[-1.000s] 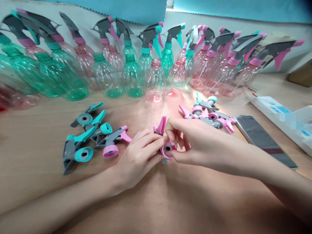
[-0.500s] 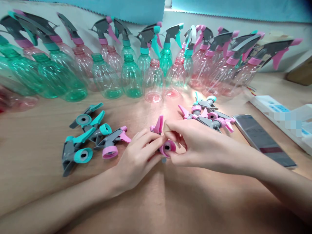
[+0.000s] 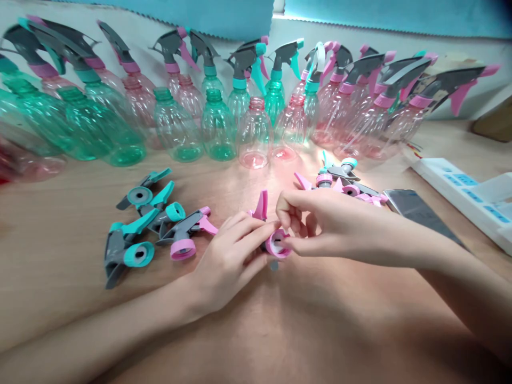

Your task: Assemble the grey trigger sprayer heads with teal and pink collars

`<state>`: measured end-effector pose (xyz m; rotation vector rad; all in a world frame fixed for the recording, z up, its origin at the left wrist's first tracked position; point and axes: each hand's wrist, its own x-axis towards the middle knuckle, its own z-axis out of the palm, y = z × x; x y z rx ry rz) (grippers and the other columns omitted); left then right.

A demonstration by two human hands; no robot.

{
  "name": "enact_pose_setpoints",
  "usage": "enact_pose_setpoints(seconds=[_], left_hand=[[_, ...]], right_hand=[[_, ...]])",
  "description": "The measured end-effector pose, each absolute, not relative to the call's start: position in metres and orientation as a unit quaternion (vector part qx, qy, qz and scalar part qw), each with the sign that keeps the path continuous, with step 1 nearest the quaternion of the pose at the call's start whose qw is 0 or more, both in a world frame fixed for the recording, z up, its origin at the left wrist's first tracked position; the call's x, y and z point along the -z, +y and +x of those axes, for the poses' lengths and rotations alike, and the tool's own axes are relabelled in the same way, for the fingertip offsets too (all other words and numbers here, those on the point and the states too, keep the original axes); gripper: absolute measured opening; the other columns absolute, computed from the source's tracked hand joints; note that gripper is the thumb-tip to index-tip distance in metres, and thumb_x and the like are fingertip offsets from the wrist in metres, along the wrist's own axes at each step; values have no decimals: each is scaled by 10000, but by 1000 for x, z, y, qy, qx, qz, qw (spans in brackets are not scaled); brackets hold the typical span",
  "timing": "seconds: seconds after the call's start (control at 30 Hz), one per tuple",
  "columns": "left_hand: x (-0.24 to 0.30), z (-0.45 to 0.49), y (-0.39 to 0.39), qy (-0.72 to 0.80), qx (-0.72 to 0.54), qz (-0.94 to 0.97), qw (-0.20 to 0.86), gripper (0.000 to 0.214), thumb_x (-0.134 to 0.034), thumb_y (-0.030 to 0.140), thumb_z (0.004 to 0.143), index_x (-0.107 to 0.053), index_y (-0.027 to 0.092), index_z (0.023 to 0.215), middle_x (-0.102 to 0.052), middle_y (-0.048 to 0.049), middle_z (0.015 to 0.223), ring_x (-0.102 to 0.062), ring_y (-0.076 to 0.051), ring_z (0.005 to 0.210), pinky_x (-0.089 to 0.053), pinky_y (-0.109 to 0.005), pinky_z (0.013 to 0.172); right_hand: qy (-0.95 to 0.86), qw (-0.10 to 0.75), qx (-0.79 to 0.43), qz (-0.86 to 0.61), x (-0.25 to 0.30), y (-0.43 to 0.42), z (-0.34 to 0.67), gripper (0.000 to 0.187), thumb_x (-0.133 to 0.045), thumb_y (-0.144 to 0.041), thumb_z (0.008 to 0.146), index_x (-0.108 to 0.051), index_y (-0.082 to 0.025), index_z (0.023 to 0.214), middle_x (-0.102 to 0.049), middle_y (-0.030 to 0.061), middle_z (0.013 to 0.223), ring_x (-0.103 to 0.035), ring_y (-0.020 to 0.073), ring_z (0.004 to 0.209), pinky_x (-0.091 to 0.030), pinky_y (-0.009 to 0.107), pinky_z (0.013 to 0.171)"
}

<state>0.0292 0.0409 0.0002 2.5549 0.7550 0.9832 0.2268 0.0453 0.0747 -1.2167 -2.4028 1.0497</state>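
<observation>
My left hand [image 3: 230,256] is closed around a grey and pink trigger spray head [image 3: 262,205], with its pink collar [image 3: 279,245] turned up toward me. A pale disc with a dark slot shows inside the collar. My right thumb presses at that collar's inner edge. The other fingers of my right hand [image 3: 316,221] are curled above it, and whatever they may hold is hidden. Beside my left hand lie several loose spray heads, among them a pink-collared one [image 3: 183,248] and a turquoise-collared one [image 3: 138,254].
A row of clear green bottles [image 3: 218,128] and pink bottles [image 3: 256,133] stands along the back, some with spray heads on. More loose spray heads [image 3: 324,178] lie beyond my right hand. A phone [image 3: 420,216] and a white power strip [image 3: 460,186] are at the right.
My right hand has shifted slightly up and right, its thumb now over the collar's edge. The collar's inside, darker before, now shows a paler disc.
</observation>
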Motion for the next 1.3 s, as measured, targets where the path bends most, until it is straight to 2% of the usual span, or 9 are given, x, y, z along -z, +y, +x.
enact_pose_setpoints(seconds=[0.13, 0.33, 0.5, 0.67, 0.8, 0.93, 1.13, 1.3], left_hand=[[1, 30, 41, 255, -347, 889, 154, 164, -583, 168, 883, -560, 132, 1041, -628, -85, 926, -518, -191, 821, -489, -333, 714], [2, 30, 40, 225, -358, 892, 158, 147, -579, 144, 883, -550, 122, 1024, -630, -87, 905, -523, -199, 850, -493, -343, 736], [1, 28, 40, 218, -357, 892, 173, 83, -517, 134, 914, -580, 144, 968, -625, -88, 915, -508, -190, 832, -488, -322, 703], [0, 28, 41, 227, -359, 890, 167, 137, -496, 115, 918, -595, 170, 995, -623, -73, 929, -512, -186, 836, -485, -311, 698], [-1, 29, 41, 241, -361, 887, 159, 105, -502, 108, 903, -593, 160, 899, -609, -53, 873, -502, -178, 804, -473, -295, 684], [-1, 30, 40, 253, -361, 884, 158, 83, -531, 116, 887, -559, 151, 817, -591, -51, 870, -497, -177, 807, -467, -292, 700], [-1, 29, 40, 267, -333, 888, 169, 47, -555, 115, 876, -581, 146, 899, -602, -58, 904, -523, -193, 873, -477, -296, 716], [-1, 30, 41, 299, -340, 876, 164, 116, -531, 71, 863, -565, 168, 917, -605, -38, 897, -526, -183, 848, -477, -309, 715]], right_hand=[[-832, 116, -360, -406, -76, 44, 230, 128, -616, -171, 766, -493, -208, 773, -539, -71, 708, -502, 65, 603, -381, 181, 501], [-855, 104, -322, -393, -73, 42, 231, 128, -625, -205, 772, -502, -208, 807, -553, -73, 734, -497, 62, 614, -376, 181, 497], [-878, 121, -259, -385, -66, 39, 227, 157, -593, -161, 729, -466, -211, 805, -516, -83, 686, -446, 58, 565, -310, 186, 464], [-891, 151, -174, -391, -65, 32, 220, 245, -551, -143, 695, -319, -218, 721, -399, -85, 629, -314, 64, 517, -218, 214, 445], [-903, 139, -107, -393, -67, 24, 214, 248, -505, -95, 665, -302, -217, 739, -387, -66, 667, -281, 78, 545, -179, 242, 464], [-908, 155, -92, -378, -65, 22, 211, 256, -456, -29, 646, -314, -209, 759, -405, -57, 702, -299, 77, 568, -196, 234, 484], [-885, 93, -160, -427, -61, 32, 213, 206, -524, -135, 705, -346, -216, 770, -455, -50, 685, -377, 94, 558, -233, 233, 473], [-892, 137, -13, -430, -61, 23, 207, 147, -475, -88, 719, -398, -202, 770, -468, -9, 719, -400, 125, 581, -230, 262, 486]])
